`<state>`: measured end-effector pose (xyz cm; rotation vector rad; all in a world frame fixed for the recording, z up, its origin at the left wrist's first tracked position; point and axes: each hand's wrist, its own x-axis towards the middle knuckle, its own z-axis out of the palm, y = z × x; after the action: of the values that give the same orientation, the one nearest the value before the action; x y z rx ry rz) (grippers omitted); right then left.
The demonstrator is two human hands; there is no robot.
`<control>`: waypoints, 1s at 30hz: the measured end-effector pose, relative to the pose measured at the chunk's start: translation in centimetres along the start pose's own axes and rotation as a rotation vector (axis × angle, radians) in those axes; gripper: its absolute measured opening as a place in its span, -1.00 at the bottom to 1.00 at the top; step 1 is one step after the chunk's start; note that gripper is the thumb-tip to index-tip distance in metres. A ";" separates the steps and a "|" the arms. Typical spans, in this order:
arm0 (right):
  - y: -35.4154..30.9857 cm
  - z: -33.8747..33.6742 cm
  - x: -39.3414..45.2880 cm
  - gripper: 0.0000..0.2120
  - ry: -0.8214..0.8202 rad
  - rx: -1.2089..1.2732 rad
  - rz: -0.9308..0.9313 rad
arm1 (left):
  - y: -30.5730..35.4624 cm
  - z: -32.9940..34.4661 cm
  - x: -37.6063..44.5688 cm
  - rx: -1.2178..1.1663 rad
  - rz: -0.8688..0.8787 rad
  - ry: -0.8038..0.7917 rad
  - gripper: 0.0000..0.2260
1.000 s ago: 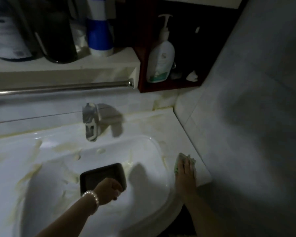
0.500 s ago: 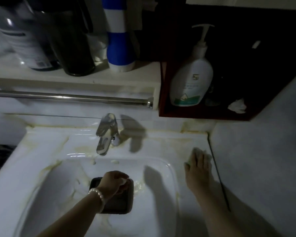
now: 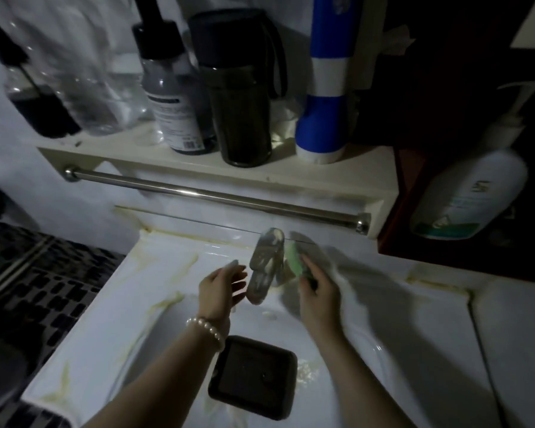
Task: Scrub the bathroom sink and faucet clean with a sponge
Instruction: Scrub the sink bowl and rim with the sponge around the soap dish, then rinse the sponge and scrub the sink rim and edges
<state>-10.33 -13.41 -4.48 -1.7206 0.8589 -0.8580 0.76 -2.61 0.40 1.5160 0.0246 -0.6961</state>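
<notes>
Motion blur smears the right hand (image 3: 317,291) and its sponge (image 3: 295,262)

Faucet (image 3: 266,264) behind sink (image 3: 155,291); tray (image 3: 254,376) in sink; shelf (image 3: 291,176) above.

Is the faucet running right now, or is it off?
Off, as far as shows: no stream falls from the faucet spout into the sink. The frame is dim and blurred, so a thin trickle cannot be ruled out.
</notes>
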 end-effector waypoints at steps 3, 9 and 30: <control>-3.4 3.3 -1.1 -0.55 -0.185 -0.197 -0.315 | 0.9 1.1 0.0 0.099 0.007 -0.102 -0.78; -4.7 5.1 4.2 -0.60 -0.056 -0.300 -0.043 | 0.7 1.0 0.5 0.137 -0.067 -0.066 -0.79; -0.2 5.1 -6.2 -0.76 0.299 0.258 0.592 | 1.7 -1.6 0.3 -0.011 -0.251 -0.268 -0.85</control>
<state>-8.99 -5.73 -6.52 -1.0380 1.3087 -0.7795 2.40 -1.47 1.61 1.4110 0.0153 -1.0944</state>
